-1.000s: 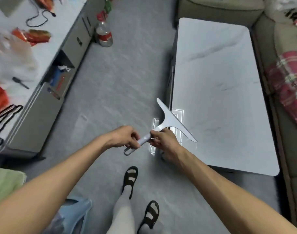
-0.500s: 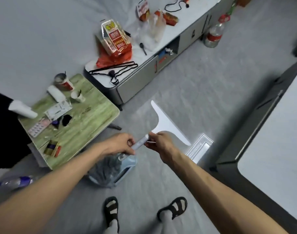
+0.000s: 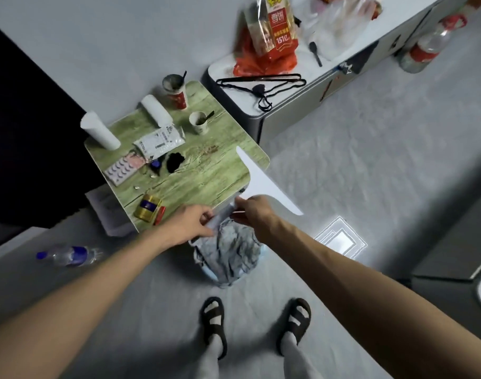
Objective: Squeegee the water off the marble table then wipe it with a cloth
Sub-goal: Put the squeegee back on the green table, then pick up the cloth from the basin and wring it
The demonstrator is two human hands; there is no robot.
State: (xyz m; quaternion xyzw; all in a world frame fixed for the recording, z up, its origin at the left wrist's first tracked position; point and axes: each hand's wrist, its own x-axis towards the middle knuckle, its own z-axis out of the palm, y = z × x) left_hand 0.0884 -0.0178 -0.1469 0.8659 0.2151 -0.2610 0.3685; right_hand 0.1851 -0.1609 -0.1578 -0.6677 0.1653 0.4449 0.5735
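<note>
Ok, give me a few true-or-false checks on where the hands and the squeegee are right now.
1. Both hands hold the squeegee. True: left hand and right hand grip its handle.
2. The blade rests on the marble table. False: it is in the air, over the green table corner.
3. A bin sits below the hands. True.
4. The blue-capped bottle stands upright. False: it lies on the floor.

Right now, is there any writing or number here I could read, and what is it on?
"151", then an unclear character: red label on the snack bag.
Large characters above it: too blurred to read.
White packet on the green table: print too small.
Red cup, bottle, gold tin: unreadable.
</note>
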